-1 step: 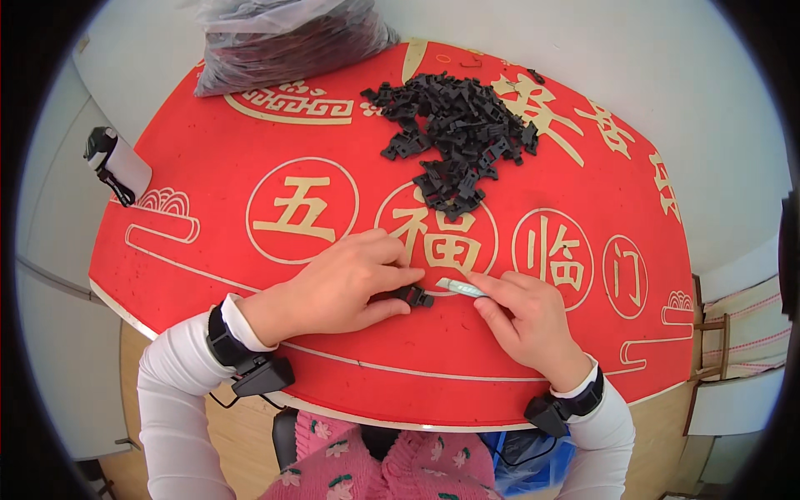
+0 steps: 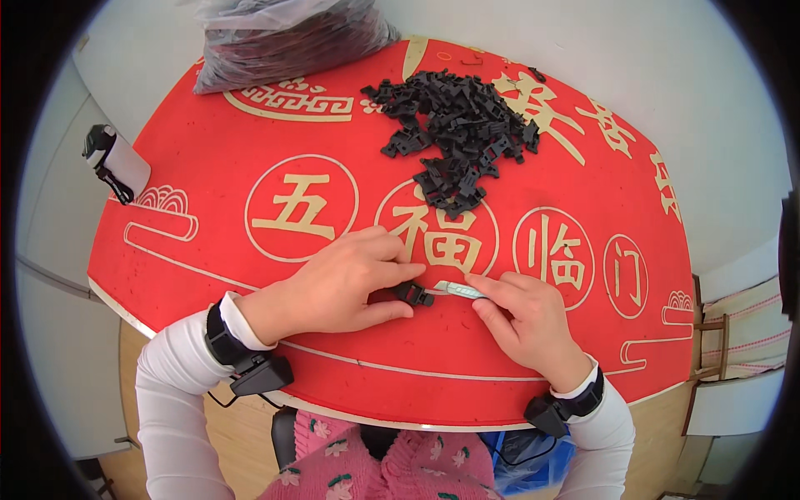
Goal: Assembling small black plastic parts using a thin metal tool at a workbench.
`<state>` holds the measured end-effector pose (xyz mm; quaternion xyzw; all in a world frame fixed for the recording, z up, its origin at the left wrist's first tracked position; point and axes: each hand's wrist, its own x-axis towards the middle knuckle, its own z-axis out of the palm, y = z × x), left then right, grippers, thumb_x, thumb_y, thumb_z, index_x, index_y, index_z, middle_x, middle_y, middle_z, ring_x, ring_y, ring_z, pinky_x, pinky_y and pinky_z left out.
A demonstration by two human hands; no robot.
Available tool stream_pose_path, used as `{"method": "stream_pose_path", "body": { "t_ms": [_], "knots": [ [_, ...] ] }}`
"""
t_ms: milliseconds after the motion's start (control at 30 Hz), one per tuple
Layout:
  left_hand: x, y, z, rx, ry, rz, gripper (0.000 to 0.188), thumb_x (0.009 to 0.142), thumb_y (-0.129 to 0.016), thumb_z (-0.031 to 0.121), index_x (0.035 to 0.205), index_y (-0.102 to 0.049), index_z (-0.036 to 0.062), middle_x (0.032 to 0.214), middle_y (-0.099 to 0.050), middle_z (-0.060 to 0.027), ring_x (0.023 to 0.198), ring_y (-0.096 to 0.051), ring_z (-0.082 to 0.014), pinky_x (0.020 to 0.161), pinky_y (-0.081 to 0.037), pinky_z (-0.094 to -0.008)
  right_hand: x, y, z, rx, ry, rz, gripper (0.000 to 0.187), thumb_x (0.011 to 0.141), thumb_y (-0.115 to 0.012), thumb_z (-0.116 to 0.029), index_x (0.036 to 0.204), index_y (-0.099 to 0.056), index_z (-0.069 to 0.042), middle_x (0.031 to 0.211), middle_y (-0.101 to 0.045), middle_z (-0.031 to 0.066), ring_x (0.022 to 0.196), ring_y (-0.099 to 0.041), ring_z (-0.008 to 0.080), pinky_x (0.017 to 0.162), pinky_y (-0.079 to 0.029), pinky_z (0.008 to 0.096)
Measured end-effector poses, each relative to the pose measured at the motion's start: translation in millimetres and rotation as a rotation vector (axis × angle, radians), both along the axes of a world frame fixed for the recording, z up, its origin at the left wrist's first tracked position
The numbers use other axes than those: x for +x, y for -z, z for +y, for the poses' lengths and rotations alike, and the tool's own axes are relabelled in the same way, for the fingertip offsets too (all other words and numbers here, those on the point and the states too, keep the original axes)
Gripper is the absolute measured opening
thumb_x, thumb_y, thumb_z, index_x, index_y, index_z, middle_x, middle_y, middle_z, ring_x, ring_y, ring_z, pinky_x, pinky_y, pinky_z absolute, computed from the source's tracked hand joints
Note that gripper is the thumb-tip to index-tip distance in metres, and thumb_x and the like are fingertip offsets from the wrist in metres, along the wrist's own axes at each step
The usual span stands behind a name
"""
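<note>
Between its thumb and fingers, my left hand [image 2: 354,279] pinches a small black plastic part [image 2: 416,294] low over the red tablecloth. Much of that part is hidden by the fingers; its right end sticks out toward my right hand. A slim pale utility knife [image 2: 461,290] is gripped in my right hand [image 2: 529,321], the forefinger lying along it. The knife's tip points left and sits just right of the black part; whether they touch I cannot tell. Beyond both hands lies a heap of similar black plastic parts [image 2: 471,125].
A clear plastic bag [image 2: 287,50] full of dark pieces stands at the back left. On the left edge is a white bottle with a black lid [image 2: 125,162]. The red tablecloth [image 2: 208,225] covers the table. Below its front edge shows a blue bin with plastic [image 2: 533,458].
</note>
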<state>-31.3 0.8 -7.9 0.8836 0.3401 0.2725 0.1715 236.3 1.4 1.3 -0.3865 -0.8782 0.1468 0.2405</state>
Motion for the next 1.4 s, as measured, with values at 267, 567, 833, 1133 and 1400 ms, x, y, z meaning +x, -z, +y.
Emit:
{"method": "stream_pose_path", "body": {
  "t_ms": [267, 567, 833, 1133, 1400],
  "knots": [
    [-1.6, 2.2, 3.5, -0.055, 0.03, -0.029, 0.028, 0.072, -0.081, 0.011, 0.098, -0.073, 0.0049, 0.087, -0.061, -0.0064, 0.085, -0.059, -0.0244, 0.071, -0.049, -0.0365, -1.9, 1.6, -2.0, 0.013, -0.041, -0.046, 0.025, 0.083, -0.068, -0.01, 0.107, -0.072, -0.005, 0.063, -0.052, 0.0076, 0.054, -0.052, 0.0211, 0.047, -0.039, 0.0328],
    [-0.4, 3.9, 4.3, -0.048, 0.029, -0.039, 0.028, 0.07, -0.082, 0.011, 0.096, -0.074, 0.0047, 0.085, -0.061, -0.0054, 0.083, -0.059, -0.0235, 0.07, -0.049, -0.036, -1.8, 2.5, -2.6, 0.021, -0.043, -0.077, 0.026, 0.083, -0.069, -0.01, 0.108, -0.072, -0.005, 0.062, -0.05, 0.0077, 0.053, -0.051, 0.0212, 0.047, -0.038, 0.0334],
    [-0.7, 4.0, 3.2, -0.029, 0.021, -0.021, 0.029, 0.069, -0.082, 0.01, 0.096, -0.074, 0.0045, 0.085, -0.061, -0.0051, 0.083, -0.059, -0.0232, 0.069, -0.049, -0.0356, -2.7, 3.3, -5.4, 0.02, -0.047, -0.076, 0.027, 0.083, -0.069, -0.009, 0.109, -0.071, -0.004, 0.062, -0.05, 0.0078, 0.052, -0.051, 0.0215, 0.047, -0.038, 0.034],
    [0.7, 3.9, 2.4, -0.022, 0.017, -0.026, 0.03, 0.068, -0.082, 0.009, 0.096, -0.073, 0.0036, 0.085, -0.06, -0.006, 0.082, -0.059, -0.0235, 0.068, -0.049, -0.0355, -2.2, 2.9, -6.8, 0.004, -0.065, -0.071, 0.026, 0.083, -0.069, -0.009, 0.107, -0.071, -0.002, 0.061, -0.049, 0.0081, 0.052, -0.05, 0.0216, 0.047, -0.038, 0.0338],
    [2.0, 1.1, 0.2, -0.044, -0.014, -0.019, 0.031, 0.068, -0.082, 0.008, 0.098, -0.073, 0.0032, 0.083, -0.059, -0.006, 0.08, -0.058, -0.0237, 0.068, -0.049, -0.0359, -0.9, 3.6, -8.3, 0.0, -0.071, -0.07, 0.026, 0.082, -0.069, -0.008, 0.107, -0.071, -0.001, 0.061, -0.049, 0.0082, 0.052, -0.05, 0.0217, 0.047, -0.038, 0.0336]
  ]
}}
